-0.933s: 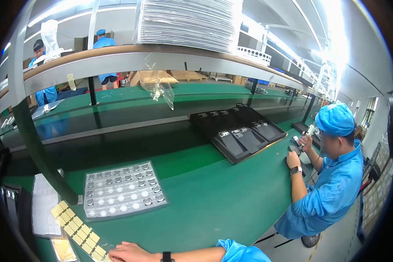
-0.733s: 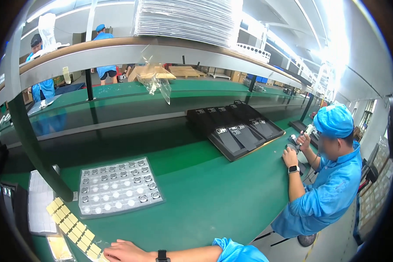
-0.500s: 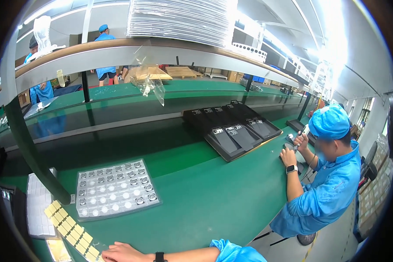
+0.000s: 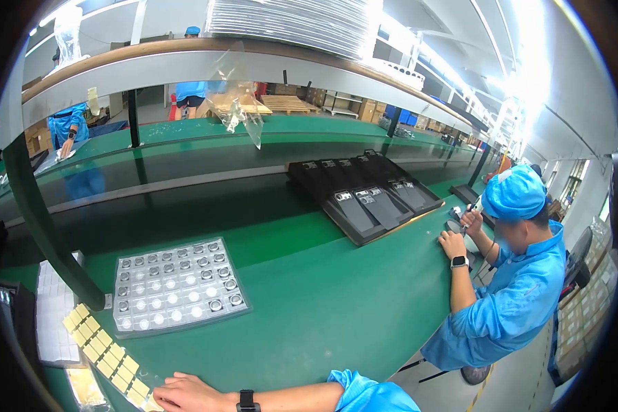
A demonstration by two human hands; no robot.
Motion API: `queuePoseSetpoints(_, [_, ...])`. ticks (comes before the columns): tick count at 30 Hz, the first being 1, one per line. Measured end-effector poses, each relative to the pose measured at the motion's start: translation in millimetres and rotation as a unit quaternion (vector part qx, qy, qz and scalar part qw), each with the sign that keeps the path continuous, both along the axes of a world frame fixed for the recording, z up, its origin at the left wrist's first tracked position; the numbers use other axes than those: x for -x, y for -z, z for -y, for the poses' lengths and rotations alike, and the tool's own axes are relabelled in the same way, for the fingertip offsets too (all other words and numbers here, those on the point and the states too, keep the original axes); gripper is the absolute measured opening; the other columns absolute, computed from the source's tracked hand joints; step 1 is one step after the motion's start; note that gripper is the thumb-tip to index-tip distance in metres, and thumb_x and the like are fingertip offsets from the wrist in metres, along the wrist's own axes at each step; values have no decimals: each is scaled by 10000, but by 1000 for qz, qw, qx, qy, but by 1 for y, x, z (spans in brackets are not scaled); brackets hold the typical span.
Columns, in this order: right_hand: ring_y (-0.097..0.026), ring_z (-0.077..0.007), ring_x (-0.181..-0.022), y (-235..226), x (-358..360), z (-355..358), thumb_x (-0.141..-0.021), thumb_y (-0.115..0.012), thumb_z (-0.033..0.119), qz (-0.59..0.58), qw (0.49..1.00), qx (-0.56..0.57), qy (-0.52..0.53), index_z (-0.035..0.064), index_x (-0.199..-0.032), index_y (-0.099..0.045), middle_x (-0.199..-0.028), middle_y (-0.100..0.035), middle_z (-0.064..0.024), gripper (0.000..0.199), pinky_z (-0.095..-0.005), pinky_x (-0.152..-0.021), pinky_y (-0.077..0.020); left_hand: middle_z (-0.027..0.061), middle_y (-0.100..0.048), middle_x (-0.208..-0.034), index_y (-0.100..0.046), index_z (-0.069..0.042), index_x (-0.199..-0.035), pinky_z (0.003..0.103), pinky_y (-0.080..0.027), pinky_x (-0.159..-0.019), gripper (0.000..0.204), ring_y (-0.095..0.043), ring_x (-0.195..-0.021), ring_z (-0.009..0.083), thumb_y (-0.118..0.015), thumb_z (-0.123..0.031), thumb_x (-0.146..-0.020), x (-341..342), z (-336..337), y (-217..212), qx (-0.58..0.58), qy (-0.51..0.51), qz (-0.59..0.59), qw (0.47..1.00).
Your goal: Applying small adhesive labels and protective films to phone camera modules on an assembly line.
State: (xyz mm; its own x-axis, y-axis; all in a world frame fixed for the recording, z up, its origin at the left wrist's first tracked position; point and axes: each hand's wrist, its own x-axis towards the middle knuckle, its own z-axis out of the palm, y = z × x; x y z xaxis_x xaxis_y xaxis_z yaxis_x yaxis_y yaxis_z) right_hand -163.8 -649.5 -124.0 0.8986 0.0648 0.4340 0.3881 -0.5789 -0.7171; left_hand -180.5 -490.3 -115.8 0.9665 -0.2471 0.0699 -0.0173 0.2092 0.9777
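My right hand (image 4: 189, 394) reaches left across the lower edge, with a dark watch on the wrist and a blue sleeve pushed up the forearm. Its bunched fingers are at the near end of a sheet of pale yellow pads (image 4: 101, 349), seemingly gripping it; the fingertips are partly hidden. Beyond the hand lies a clear plastic tray (image 4: 175, 285) with rows of round pockets, several holding dark-rimmed ring-like parts. A shiny gold-coloured packet (image 4: 86, 388) lies left of the yellow sheet. My left hand is out of view.
A white sheet stack (image 4: 56, 312) lies beside the green post (image 4: 55, 240). Black trays of dark panels (image 4: 367, 196) rest farther across the green table (image 4: 309, 302). A co-worker (image 4: 505, 275) works at the right. A shelf (image 4: 268, 65) crosses above, with a plastic bag (image 4: 237, 113) hanging from it.
The view has shifted slightly, so the tray and yellow sheet appear higher and farther left. My right hand stays at the sheet's near end. People in the background have moved.
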Motion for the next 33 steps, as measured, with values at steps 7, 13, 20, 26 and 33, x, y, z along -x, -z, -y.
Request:
queuePoseSetpoints(7, [-601, -360, -723, 2, -2, 1, -856, -577, 276, -5, 1000, -5, -1, 86, -817, -655, -743, -621, -150, 209, -469, -669, -460, 34, -484, -632, -540, 8, -1016, 219, -350, -535, 159, -428, -547, 99, -448, -121, -1002, -2, 1, 0, 4, -3, -6, 1000])
queuePoseSetpoints(13, [-603, -355, -732, -5, -2, 0, -859, -581, 282, -14, 999, -28, -18, 91, -852, -667, -760, -629, -151, 209, -462, -684, -460, 38, -500, -650, -543, 9, -1005, 214, -347, -531, 165, -429, -545, 94, -449, -126, -1003, -3, 0, -4, 8, -4, 10, 1000])
queuePoseSetpoints(20, [-665, -255, -789, 12, 1, -3, -894, -615, 162, -78, 994, -45, -67, 76, -1012, -667, -880, -693, -79, 155, -362, -695, -518, 18, -510, -652, -583, 1, -1008, 223, -356, -542, 195, -440, -566, 86, -465, -154, -1004, 3, -3, -3, -17, 3, -12, 1000])
queuePoseSetpoints(26, [-671, -234, -699, -11, 4, -2, -843, -661, 114, -52, 996, -25, -69, 61, -960, -691, -784, -690, -90, 132, -336, -678, -515, 18, -538, -701, -584, -4, -1064, 215, -410, -581, 182, -478, -611, 76, -457, -120, -1007, 9, -5, -10, 40, 36, -62, 997])
queuePoseSetpoints(33, [-634, -163, -773, -51, 11, -14, -921, -562, 76, -176, 977, -111, -49, -19, -974, -640, -852, -677, -131, 134, -296, -692, -503, -2, -513, -711, -575, -35, -1053, 226, -408, -581, 167, -474, -628, 82, -435, -115, -1011, 6, -4, 2, 90, 46, -57, 993])
